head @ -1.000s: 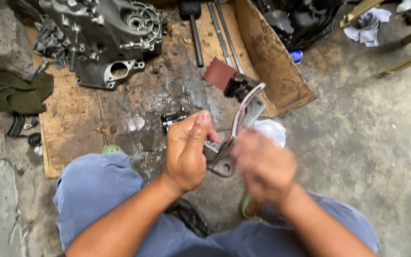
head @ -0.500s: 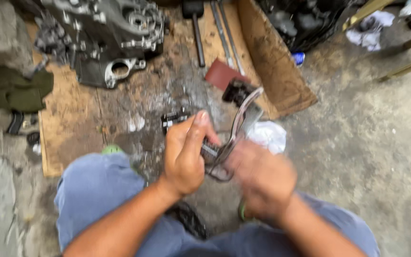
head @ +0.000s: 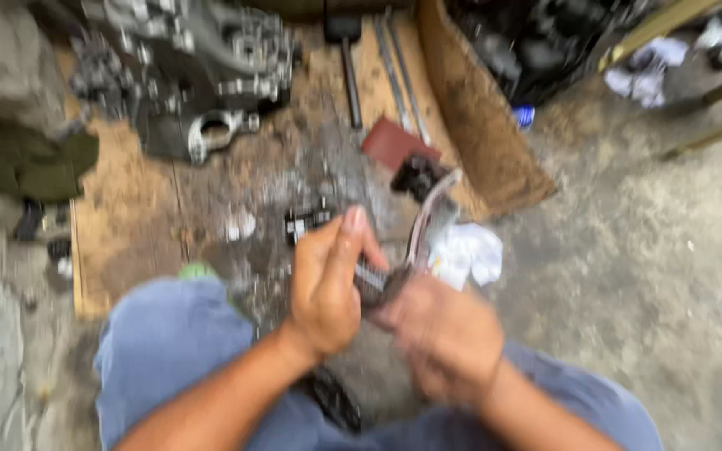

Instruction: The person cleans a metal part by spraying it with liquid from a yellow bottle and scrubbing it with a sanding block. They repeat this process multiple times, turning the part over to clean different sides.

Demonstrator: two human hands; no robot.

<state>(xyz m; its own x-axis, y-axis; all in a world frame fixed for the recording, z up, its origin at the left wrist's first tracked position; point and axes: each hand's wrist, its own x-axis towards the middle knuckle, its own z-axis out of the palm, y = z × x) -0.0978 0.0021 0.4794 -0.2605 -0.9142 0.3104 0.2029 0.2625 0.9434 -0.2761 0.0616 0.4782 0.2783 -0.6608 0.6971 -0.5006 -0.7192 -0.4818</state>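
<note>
We see the curved metal lever [head: 429,224] held between both hands above the knees, its far end with a dark rubber piece rising toward the red-brown pad [head: 394,142] on the wooden board [head: 127,225]. The left hand [head: 327,284] has its fingers curled around the lever's near end, thumb laid up along the top. The right hand [head: 444,334] is smeared by motion; it sits against the lever's lower end, but we cannot tell whether its fingers are closed on it or merely pressed there.

Against the frame half a second back, the hands and lever lie in much the same place and the left grip looks unchanged (the whole picture is now blurrier, so fine detail is lost). The right hand is blurred in both.

Just beyond the lever lies a crumpled white rag [head: 465,253] on the concrete. A small dark part [head: 307,224] rests on the board near the left thumb. Farther out sit the grey engine casing [head: 202,75], a hammer [head: 346,50], and an olive cloth [head: 35,163] at the left edge
</note>
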